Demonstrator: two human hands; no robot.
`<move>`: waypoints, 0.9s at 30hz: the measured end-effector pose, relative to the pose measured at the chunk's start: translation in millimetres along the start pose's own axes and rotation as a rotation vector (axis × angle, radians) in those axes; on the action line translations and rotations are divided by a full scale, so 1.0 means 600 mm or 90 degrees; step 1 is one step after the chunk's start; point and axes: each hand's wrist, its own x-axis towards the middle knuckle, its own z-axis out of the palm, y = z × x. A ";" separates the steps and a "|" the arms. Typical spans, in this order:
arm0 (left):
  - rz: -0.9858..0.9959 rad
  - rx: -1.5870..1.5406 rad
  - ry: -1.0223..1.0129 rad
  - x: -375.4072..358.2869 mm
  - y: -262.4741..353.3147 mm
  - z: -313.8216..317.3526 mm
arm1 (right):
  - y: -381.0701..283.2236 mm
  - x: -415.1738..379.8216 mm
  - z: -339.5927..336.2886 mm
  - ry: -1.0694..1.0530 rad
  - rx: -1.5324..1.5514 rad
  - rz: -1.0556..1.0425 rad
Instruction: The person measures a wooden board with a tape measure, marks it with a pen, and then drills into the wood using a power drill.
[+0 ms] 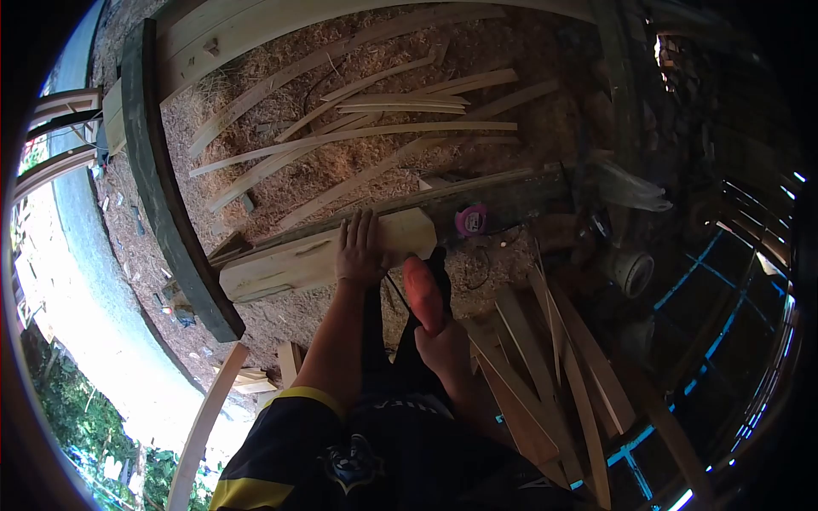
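Observation:
My left hand lies flat on a pale wooden board, fingers stretched out and pointing away from me. The board has angled corners at its right end and rests along a dark beam. In my right hand, closed fingers grip a red-orange elongated tool with a rounded end. Its kind does not show clearly, and its tip is close to the board's near edge. A pink tape measure sits on the beam just right of the board.
Several thin wood strips lie over shavings on the ground beyond the board. A dark timber crosses at the left. More planks lean at my right, near a round pale container. Clear plastic lies at the far right.

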 end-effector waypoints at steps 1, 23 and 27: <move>0.004 0.005 0.002 -0.001 -0.001 0.003 | 0.003 -0.001 0.005 0.005 -0.002 -0.006; 0.008 -0.010 0.013 -0.002 -0.001 0.003 | 0.007 -0.017 0.004 0.030 0.044 -0.041; 0.005 -0.017 0.010 -0.003 -0.002 0.003 | 0.004 -0.023 -0.001 0.031 0.021 -0.027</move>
